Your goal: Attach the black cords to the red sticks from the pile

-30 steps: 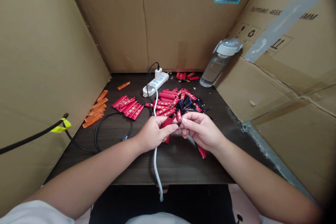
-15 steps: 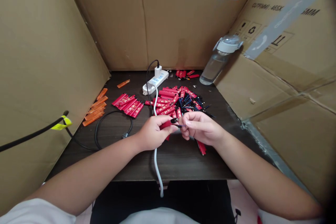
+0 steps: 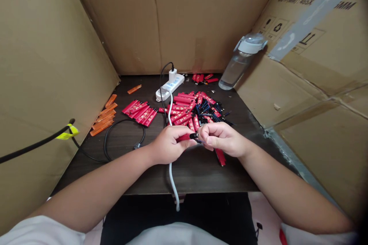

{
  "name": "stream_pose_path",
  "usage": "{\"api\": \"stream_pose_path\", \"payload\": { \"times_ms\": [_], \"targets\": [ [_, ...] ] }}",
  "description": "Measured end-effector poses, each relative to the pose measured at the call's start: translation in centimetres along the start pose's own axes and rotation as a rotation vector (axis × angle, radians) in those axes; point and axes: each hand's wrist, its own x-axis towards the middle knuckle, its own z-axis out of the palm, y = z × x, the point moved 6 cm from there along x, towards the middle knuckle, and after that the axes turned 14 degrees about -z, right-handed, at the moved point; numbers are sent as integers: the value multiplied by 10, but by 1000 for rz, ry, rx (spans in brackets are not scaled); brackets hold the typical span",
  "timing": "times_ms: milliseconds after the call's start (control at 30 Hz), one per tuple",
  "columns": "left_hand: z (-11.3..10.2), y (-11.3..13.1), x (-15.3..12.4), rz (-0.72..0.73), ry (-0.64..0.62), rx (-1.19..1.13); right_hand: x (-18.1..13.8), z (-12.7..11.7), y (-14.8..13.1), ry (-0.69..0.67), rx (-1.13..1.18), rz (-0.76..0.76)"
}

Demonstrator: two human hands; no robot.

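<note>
My left hand (image 3: 166,144) is closed round a small red case (image 3: 184,137), held just above the dark table (image 3: 129,160). My right hand (image 3: 220,139) pinches a small black part (image 3: 195,136) against the end of that case. The two hands touch at the fingertips. A heap of red cases and black parts (image 3: 198,113) lies just behind them. One more red case (image 3: 220,157) lies under my right wrist.
A row of red cases (image 3: 140,113) lies left of the heap, orange pieces (image 3: 104,120) by the left wall. A white power strip (image 3: 169,86) with a white cable (image 3: 171,176) and a black cable (image 3: 123,138) cross the table. A water bottle (image 3: 240,63) leans back right. Cardboard walls enclose everything.
The hands have pressed closer together, and the black part now sits against the end of the red case. The camera has tipped slightly downward.
</note>
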Motion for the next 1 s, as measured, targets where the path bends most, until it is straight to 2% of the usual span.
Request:
{"api": "stream_pose_path", "payload": {
  "times_ms": [300,733,833,1000],
  "targets": [
    [2,5,-2,138,-4,21,0,1,-5,-164,-148,-9],
    [11,10,-4,162,-82,50,1,9,-13,-354,-250,4],
    [7,9,-3,151,-56,52,2,4,-8,-247,-217,34],
    [-7,4,-2,96,145,33,7,-18,0,249,39,-19]
  ]
}}
